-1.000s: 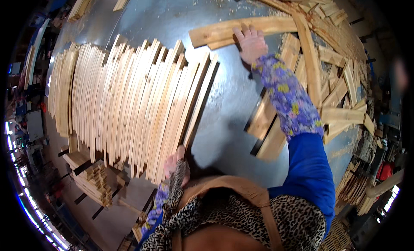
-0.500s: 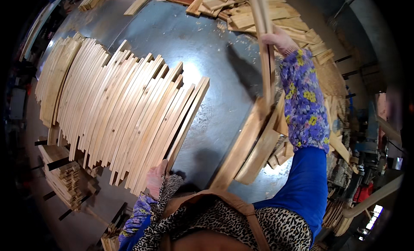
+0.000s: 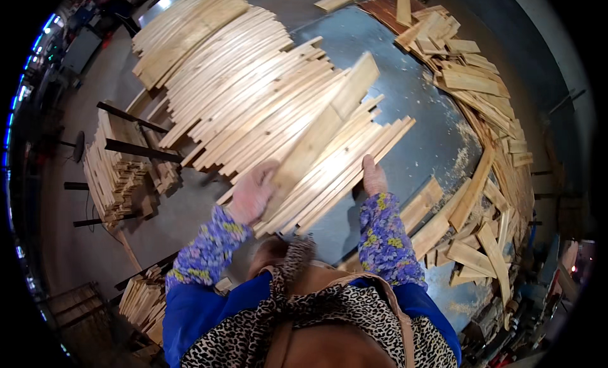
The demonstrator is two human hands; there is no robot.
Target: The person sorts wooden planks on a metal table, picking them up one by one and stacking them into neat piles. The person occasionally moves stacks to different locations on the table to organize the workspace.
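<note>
A long row of pale wooden strips (image 3: pixel 253 89) lies side by side on a grey metal table (image 3: pixel 354 32). My left hand (image 3: pixel 252 194) is closed round the near end of a wider wooden board (image 3: pixel 320 130), which lies slantwise over the strips and is blurred toward its far end. Against the outermost strip, at the right edge of the row, rests my right hand (image 3: pixel 375 177) with its visible fingers stretched along the wood. The rest of its fingers are hidden.
Offcut boards (image 3: pixel 468 83) are heaped along the table's right side, with longer loose pieces (image 3: pixel 437 229) nearer me. Left of the table, stacked wood (image 3: pixel 117 168) stands beside dark metal bars (image 3: pixel 142 151). More wooden pieces (image 3: pixel 144 305) sit low at the near left.
My right hand has come down from the far right, no longer holding long wood, to the row's right edge. My left hand has left the strip ends and taken hold of a board. The view has shifted.
</note>
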